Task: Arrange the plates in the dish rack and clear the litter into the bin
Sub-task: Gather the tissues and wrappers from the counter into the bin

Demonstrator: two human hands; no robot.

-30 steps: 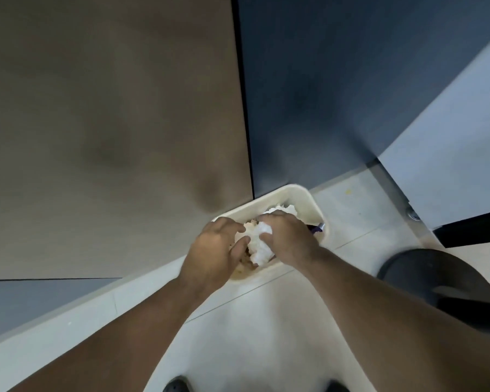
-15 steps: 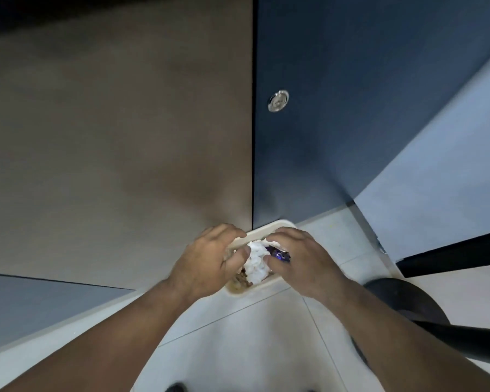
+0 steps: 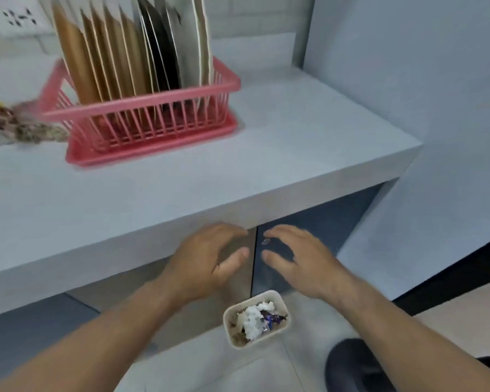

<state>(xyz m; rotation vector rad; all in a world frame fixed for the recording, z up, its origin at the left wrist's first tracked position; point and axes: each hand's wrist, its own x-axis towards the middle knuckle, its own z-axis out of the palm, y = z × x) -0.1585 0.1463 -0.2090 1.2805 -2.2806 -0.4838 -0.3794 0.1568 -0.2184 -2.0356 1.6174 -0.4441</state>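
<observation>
Both my hands are empty: my left hand (image 3: 207, 258) and my right hand (image 3: 300, 258) hover with the fingers loose and spread, gripping nothing, in front of the cupboard doors (image 3: 309, 222) just under the edge of the counter (image 3: 294, 123). Below them the small bin (image 3: 227, 328) stands on the floor against the cupboard, with crumpled white paper (image 3: 252, 321) and a shiny wrapper (image 3: 272, 318) lying inside it, so that batch of litter is cleared. Up on the counter the pink dish rack (image 3: 153, 108) holds a full row of plates (image 3: 130, 52) standing on edge, and I see no plate outside it, so that half looks finished. What I judge is left is the heap of scraps (image 3: 20, 125) lying on the counter just to the left of the rack, touching or nearly touching its corner.
</observation>
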